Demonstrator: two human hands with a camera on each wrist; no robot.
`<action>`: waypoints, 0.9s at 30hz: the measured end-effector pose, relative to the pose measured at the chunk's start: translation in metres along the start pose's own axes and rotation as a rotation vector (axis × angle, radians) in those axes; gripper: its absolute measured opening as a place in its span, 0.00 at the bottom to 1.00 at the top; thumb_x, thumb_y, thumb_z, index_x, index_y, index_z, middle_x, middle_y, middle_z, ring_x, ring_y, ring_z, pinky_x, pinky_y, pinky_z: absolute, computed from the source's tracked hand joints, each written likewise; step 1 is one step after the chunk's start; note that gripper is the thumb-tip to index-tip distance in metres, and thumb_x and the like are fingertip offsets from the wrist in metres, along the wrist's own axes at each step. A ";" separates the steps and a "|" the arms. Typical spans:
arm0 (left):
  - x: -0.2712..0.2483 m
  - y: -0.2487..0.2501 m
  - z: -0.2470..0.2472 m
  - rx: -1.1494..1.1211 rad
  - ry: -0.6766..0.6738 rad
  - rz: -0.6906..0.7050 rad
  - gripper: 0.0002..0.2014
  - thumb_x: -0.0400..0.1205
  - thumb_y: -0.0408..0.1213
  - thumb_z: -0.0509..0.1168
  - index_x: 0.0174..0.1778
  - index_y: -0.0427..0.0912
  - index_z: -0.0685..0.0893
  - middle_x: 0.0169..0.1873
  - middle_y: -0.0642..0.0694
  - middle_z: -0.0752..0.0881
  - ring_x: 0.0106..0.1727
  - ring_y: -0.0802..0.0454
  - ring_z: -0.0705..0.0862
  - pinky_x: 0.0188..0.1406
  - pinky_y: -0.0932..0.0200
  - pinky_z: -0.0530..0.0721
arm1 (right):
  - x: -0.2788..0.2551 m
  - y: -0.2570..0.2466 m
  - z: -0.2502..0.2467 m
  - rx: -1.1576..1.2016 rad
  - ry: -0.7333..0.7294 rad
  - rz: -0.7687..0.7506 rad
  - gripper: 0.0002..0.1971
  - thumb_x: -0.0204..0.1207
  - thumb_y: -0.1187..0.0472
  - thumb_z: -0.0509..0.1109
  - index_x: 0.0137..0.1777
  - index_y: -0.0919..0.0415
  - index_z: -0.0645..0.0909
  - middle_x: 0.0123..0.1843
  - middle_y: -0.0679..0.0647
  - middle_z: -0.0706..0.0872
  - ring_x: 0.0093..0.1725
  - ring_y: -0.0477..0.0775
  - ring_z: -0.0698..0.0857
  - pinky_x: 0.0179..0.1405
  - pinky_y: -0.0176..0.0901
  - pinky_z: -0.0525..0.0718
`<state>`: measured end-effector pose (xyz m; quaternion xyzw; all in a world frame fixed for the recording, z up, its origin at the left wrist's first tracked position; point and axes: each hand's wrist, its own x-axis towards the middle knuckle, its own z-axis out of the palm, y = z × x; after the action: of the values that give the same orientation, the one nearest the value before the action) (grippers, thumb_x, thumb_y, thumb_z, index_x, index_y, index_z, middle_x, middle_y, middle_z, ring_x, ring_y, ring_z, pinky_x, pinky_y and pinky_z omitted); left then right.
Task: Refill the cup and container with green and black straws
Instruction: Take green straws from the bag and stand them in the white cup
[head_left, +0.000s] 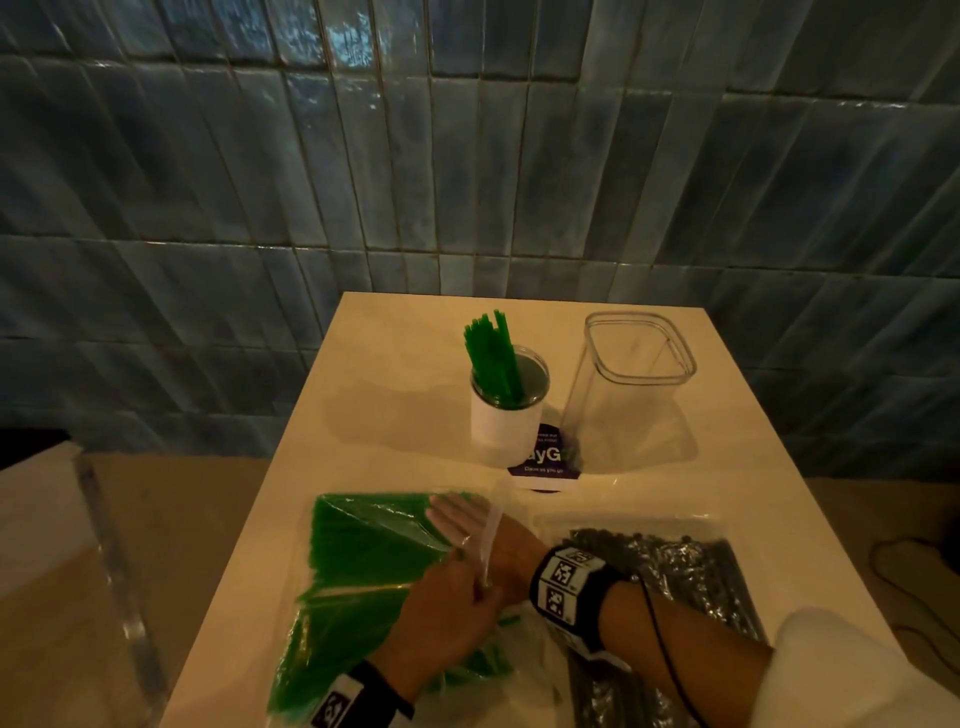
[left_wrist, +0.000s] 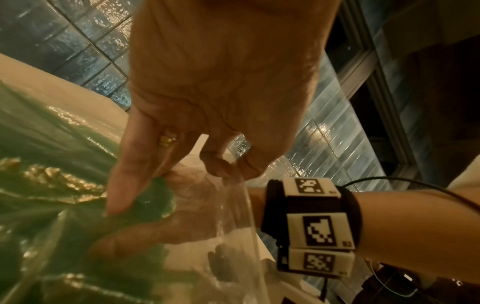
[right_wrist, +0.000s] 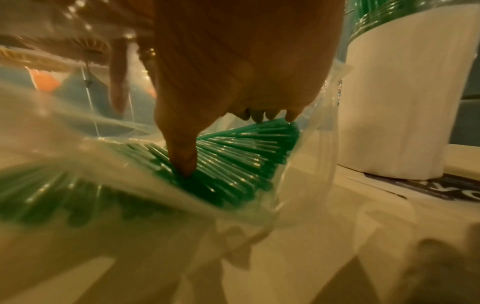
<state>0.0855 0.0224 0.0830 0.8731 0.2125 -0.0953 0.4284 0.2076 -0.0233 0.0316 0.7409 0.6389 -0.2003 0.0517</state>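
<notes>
Left hand (head_left: 441, 603) pinches bag (head_left: 488, 535) open; right hand (head_left: 462, 519) reaches inside.

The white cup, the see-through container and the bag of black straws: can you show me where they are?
white cup (head_left: 497, 431): head view, front of its white wall.
see-through container (head_left: 640, 340): head view, near rim of its open top.
bag of black straws (head_left: 670, 561): head view, middle of the dark bundle.

The green straws (head_left: 374, 540) are seen as glossy plastic, sheathed in a thin, crinkled clear plastic bag (head_left: 483, 525). The container (head_left: 631, 384) is clear, smooth plastic — the cup (head_left: 506, 423) matt white outside. The wall tiles (head_left: 260, 156) are glazed and uneven; the table (head_left: 395, 410) is smooth.
</notes>
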 end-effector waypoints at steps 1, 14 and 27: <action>-0.002 0.001 -0.001 -0.005 0.000 -0.005 0.07 0.83 0.48 0.60 0.39 0.56 0.72 0.37 0.55 0.82 0.33 0.63 0.82 0.31 0.74 0.78 | 0.001 -0.002 -0.001 0.009 -0.015 0.011 0.44 0.81 0.49 0.64 0.83 0.59 0.36 0.85 0.59 0.38 0.82 0.54 0.35 0.81 0.54 0.34; 0.001 -0.007 0.002 -0.040 0.008 -0.090 0.06 0.83 0.44 0.61 0.42 0.49 0.79 0.41 0.49 0.87 0.38 0.56 0.86 0.38 0.68 0.85 | -0.010 -0.014 0.011 0.491 0.069 0.294 0.19 0.77 0.68 0.68 0.67 0.72 0.75 0.64 0.71 0.78 0.63 0.68 0.78 0.64 0.58 0.75; -0.002 -0.087 -0.013 0.285 0.043 -0.211 0.68 0.49 0.86 0.55 0.80 0.54 0.39 0.81 0.48 0.35 0.81 0.44 0.36 0.77 0.36 0.42 | -0.020 -0.017 0.017 0.815 0.109 0.550 0.11 0.83 0.56 0.62 0.38 0.54 0.75 0.41 0.50 0.81 0.39 0.46 0.80 0.36 0.32 0.80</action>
<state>0.0439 0.0791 0.0302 0.8996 0.2966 -0.1500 0.2833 0.1855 -0.0450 0.0260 0.8514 0.2912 -0.3739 -0.2248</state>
